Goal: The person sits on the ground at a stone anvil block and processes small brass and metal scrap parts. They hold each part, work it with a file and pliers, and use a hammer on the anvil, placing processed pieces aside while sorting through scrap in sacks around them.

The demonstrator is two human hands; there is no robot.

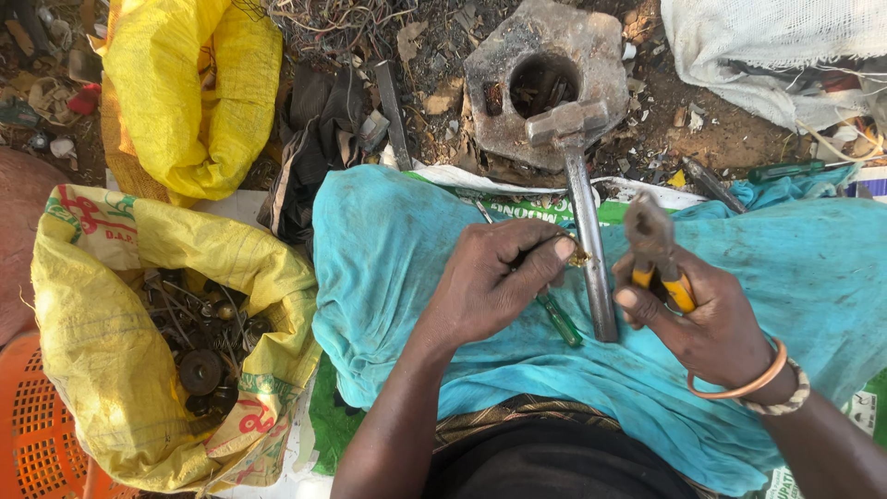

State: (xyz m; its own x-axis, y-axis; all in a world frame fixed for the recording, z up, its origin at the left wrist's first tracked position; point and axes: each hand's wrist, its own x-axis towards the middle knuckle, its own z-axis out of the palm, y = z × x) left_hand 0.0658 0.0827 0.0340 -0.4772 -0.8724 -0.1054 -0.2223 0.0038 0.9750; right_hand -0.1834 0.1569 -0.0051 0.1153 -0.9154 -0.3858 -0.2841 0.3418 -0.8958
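My left hand (494, 277) pinches a small brass-coloured piece (578, 256) between thumb and fingers, over a turquoise cloth (388, 249) spread on my lap. A green-handled screwdriver (560, 319) lies under that hand. My right hand (702, 319) grips pliers (654, 242) with yellow-orange handles, jaws pointing up, just right of the small piece. A metal hammer (580, 194) lies between the hands, its head resting on a grey stone block (545, 74) with a round hole.
A yellow sack (120, 305) holding several dark metal scrap parts stands at the left, beside an orange crate (32, 434). Another yellow sack (185, 83) lies at the upper left, a white sack (767, 46) at the upper right. Wire scraps and a dark rag litter the dirt.
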